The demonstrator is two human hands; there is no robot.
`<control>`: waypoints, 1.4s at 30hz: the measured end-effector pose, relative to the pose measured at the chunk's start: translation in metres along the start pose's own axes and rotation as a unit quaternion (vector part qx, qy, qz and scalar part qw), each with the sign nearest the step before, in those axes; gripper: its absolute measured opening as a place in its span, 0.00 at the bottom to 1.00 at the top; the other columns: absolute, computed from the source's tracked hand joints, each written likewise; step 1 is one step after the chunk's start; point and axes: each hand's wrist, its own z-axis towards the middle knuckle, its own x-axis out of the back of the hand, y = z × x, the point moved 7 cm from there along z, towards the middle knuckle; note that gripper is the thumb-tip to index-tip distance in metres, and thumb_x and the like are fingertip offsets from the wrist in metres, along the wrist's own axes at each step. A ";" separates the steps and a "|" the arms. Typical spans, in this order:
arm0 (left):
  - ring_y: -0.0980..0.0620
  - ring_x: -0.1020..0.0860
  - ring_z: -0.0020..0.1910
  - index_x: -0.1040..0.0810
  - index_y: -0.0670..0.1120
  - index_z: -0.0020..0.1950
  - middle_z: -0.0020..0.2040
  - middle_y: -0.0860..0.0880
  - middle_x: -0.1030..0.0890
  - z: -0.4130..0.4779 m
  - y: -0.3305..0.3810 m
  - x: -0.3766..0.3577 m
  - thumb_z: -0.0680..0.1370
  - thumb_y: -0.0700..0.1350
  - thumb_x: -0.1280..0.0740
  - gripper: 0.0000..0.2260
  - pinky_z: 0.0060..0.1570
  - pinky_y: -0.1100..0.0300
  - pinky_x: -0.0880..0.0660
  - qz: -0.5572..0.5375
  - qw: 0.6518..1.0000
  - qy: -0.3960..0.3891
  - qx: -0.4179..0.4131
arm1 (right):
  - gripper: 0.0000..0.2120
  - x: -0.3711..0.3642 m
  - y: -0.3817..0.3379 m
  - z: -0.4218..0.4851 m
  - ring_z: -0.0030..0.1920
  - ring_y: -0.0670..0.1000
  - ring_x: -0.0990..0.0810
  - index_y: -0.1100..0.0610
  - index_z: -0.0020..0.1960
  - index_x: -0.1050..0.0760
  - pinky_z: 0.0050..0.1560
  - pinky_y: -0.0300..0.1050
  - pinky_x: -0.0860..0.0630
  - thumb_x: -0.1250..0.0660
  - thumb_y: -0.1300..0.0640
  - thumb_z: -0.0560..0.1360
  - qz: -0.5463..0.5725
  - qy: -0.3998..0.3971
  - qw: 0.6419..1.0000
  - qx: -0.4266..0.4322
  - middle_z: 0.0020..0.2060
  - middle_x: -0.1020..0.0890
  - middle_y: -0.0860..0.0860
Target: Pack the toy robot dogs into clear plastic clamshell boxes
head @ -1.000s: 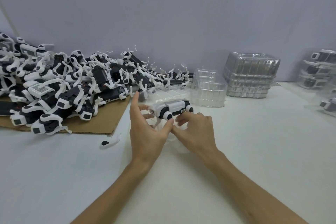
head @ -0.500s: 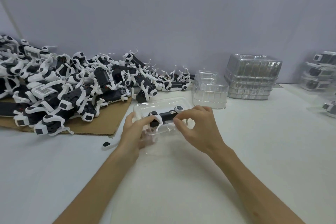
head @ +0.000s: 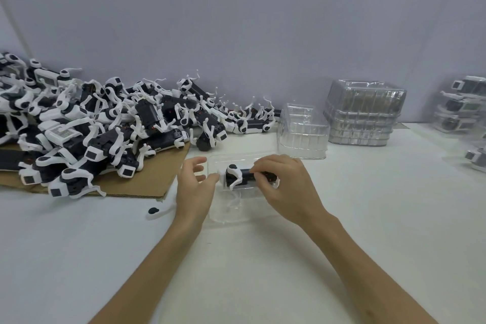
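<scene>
Fingers [head: 197, 161] of the left hand [head: 195, 189] have released the toy dog [head: 236, 178].

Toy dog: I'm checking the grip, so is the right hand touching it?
Touching. The head view shows the right hand with its fingers curled onto the toy dog, on its black body.

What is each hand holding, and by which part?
Right hand pinches the black-and-white toy robot dog by its black body, inside the clear plastic clamshell box. Left hand holds nothing.
</scene>
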 end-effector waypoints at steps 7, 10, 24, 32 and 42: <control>0.63 0.23 0.55 0.27 0.52 0.68 0.62 0.54 0.22 -0.006 0.006 -0.015 0.82 0.42 0.34 0.15 0.57 0.57 0.25 0.003 0.995 -0.100 0.006 | 0.08 0.006 0.020 0.002 0.39 0.49 0.21 0.51 0.41 0.17 0.50 0.53 0.24 0.34 0.57 0.75 -0.064 -0.021 0.993 -0.097 0.36 0.17 0.45; 0.55 0.20 0.61 0.27 0.57 0.68 0.65 0.56 0.21 -0.015 0.004 -0.032 0.84 0.49 0.38 0.13 0.62 0.52 0.25 -0.053 0.976 -0.199 0.064 | 0.09 0.022 0.031 0.003 0.38 0.46 0.20 0.49 0.41 0.17 0.45 0.47 0.23 0.33 0.57 0.76 -0.056 0.030 0.986 -0.154 0.35 0.17 0.42; 0.52 0.21 0.61 0.27 0.57 0.70 0.68 0.54 0.25 -0.014 -0.005 -0.017 0.85 0.54 0.43 0.15 0.67 0.48 0.28 -0.154 0.978 -0.078 0.117 | 0.24 -0.037 -0.014 0.021 0.77 0.43 0.40 0.47 0.77 0.33 0.77 0.44 0.42 0.36 0.54 0.81 0.144 -0.134 0.968 -0.158 0.78 0.37 0.44; 0.55 0.21 0.60 0.25 0.54 0.70 0.67 0.54 0.24 -0.018 -0.007 -0.020 0.85 0.51 0.44 0.15 0.66 0.51 0.26 -0.153 0.981 -0.044 0.110 | 0.26 -0.067 -0.033 0.021 0.78 0.45 0.41 0.50 0.80 0.38 0.72 0.38 0.44 0.39 0.53 0.82 0.170 -0.157 0.955 -0.183 0.79 0.38 0.46; 0.49 0.23 0.63 0.28 0.58 0.68 0.72 0.53 0.30 -0.016 -0.007 -0.017 0.86 0.51 0.46 0.13 0.66 0.53 0.29 -0.141 0.981 -0.046 0.126 | 0.31 -0.042 0.084 0.021 0.80 0.52 0.43 0.53 0.82 0.46 0.79 0.53 0.45 0.39 0.57 0.82 0.266 0.032 0.882 -0.389 0.81 0.43 0.50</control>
